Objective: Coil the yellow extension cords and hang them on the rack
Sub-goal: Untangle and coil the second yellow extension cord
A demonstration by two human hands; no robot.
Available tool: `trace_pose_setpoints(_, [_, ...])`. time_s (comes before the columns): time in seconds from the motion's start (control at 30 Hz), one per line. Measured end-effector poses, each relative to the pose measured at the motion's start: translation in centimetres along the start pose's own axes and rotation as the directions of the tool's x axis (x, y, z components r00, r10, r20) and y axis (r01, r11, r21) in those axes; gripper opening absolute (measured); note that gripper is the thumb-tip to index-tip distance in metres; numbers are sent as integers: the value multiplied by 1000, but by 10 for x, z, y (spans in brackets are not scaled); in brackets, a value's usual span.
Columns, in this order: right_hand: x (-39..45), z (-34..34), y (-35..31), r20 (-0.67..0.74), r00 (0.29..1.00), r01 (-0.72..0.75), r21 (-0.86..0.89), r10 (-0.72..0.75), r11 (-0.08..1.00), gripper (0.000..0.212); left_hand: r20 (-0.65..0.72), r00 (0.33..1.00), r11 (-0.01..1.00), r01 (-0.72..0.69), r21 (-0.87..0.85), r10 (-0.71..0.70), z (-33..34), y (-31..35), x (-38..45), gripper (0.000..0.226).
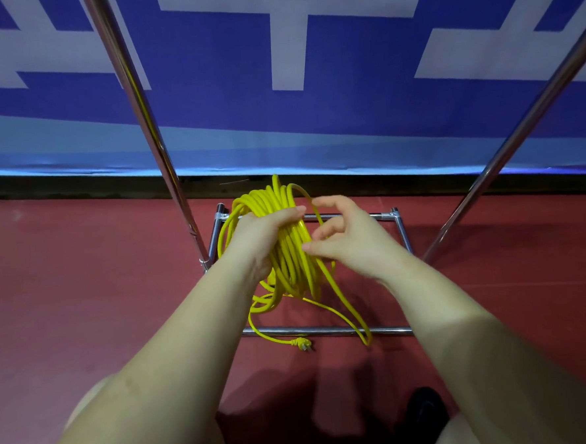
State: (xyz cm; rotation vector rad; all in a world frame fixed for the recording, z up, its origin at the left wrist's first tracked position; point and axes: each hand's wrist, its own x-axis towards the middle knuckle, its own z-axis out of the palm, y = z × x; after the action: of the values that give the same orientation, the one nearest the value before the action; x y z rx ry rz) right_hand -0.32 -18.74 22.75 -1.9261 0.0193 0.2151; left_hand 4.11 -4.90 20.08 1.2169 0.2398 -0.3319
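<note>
Here, near the centre of the frame, the left hand (261,237) grips a thick coil of yellow extension cord (288,253), its fingers curled over the bundled loops from the left side. The coil is held in the air above the base of a chrome rack (325,330), well clear of the red floor (83,286). Just to the right, the right hand (349,239) has its fingers bent around a single strand that arcs off the top of the coil and passes behind the hand; the thumb and fingertips sit close to the loops, pinching or guiding that strand. Below the coil, loose cord hangs in long loops toward the lower bar of the rack base, and the yellow plug (302,343) dangles just under that bar, lower centre. Two chrome poles rise from the base, one toward the upper left (133,94), one toward the upper right (526,132). Behind them hangs a blue and white banner (312,117).
</note>
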Motion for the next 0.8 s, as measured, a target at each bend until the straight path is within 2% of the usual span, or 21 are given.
trace_pose_setpoints(0.13, [3,9,11,38,999,13,-110,-9,994,37,-63,997,998,36,-56,-39,-6,4,7,12])
trace_pose_setpoints(0.2, [1,5,17,131,991,23,-237,9,971,26,-77,994,994,64,-92,-72,-11,9,9,16])
trace_pose_setpoints(0.3, [-5,-11,25,321,926,-21,-483,199,875,7,-137,987,980,56,-190,-83,-23,19,16,13])
trace_pose_setpoints(0.37, [-6,-24,28,313,901,-13,-672,300,740,9,-169,984,979,24,-202,-59,-30,23,18,11])
trace_pose_setpoints(0.4, [-5,-30,29,289,905,-19,-706,312,708,12,-168,985,980,15,-197,-49,-31,25,18,11])
trace_pose_setpoints(0.43, [-4,-35,29,262,913,-51,-685,312,727,13,-159,986,982,17,-187,-48,-32,25,17,11])
trace_pose_setpoints(0.53, [-3,-48,26,177,927,-236,-407,330,882,9,-128,990,983,38,-182,-62,-35,26,14,11])
trace_pose_setpoints(0.63, [-3,-60,20,69,939,-332,-66,336,941,5,-80,995,984,48,-173,-62,-38,28,13,11])
trace_pose_setpoints(0.7, [-1,-62,13,6,933,-350,252,360,902,3,-46,997,987,50,-156,-57,-37,26,11,10])
trace_pose_setpoints(0.8, [3,-55,5,-28,914,-305,609,404,732,8,-8,999,993,37,-108,-38,-31,22,5,17])
